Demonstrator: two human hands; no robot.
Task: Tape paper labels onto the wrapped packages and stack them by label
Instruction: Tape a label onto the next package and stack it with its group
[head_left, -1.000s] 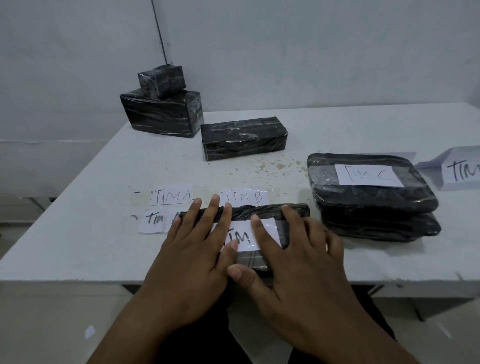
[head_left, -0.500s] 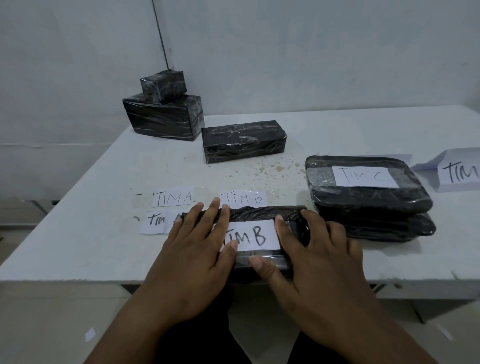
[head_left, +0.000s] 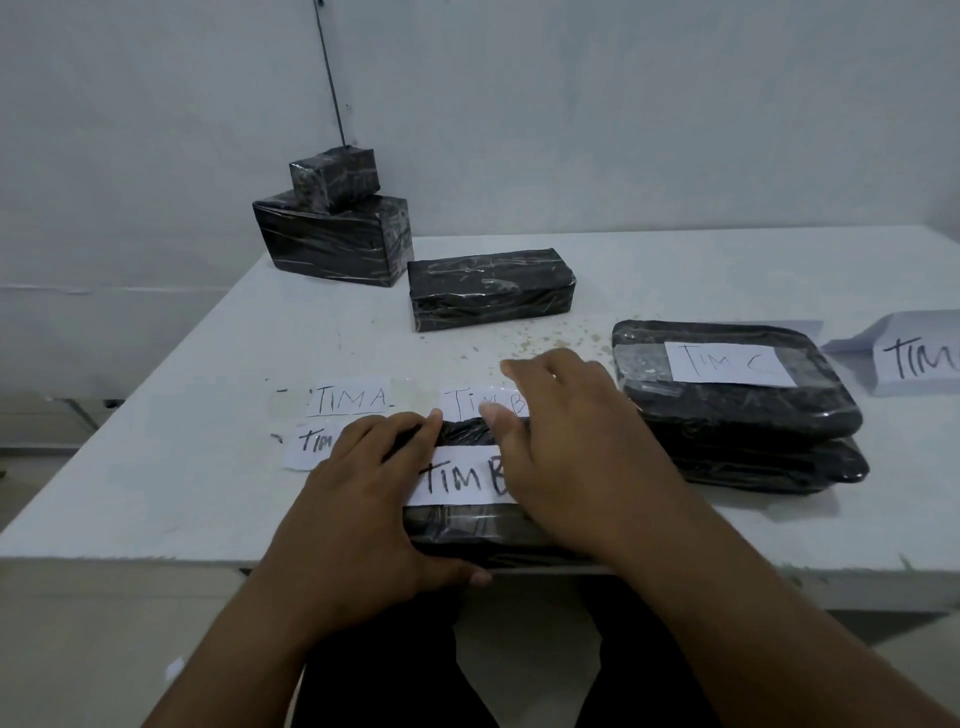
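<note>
A black wrapped package (head_left: 457, 525) lies at the table's near edge with a white "TIM B" label (head_left: 457, 478) on its top. My left hand (head_left: 363, 499) holds its left part, fingers over the top and thumb along the front face. Over the package's right part, my right hand (head_left: 571, 447) stretches its fingers toward the loose labels and hides the end of the label. Just behind the package lie loose labels "TIM A" (head_left: 350, 400), "TIM B" (head_left: 467, 402) and a third one (head_left: 311, 441), partly hidden by my left hand.
Two flat black packages (head_left: 727, 415) are stacked at the right, the top one labelled "TIM C" (head_left: 727, 364). A folded "TIM" paper (head_left: 914, 358) lies at the far right. Unlabelled packages stand at the back: a long one (head_left: 488, 291), and a small one (head_left: 335, 174) on a large one (head_left: 332, 244).
My right hand left the package's top and moved forward toward the loose labels. My left thumb slid down to the package's front face.
</note>
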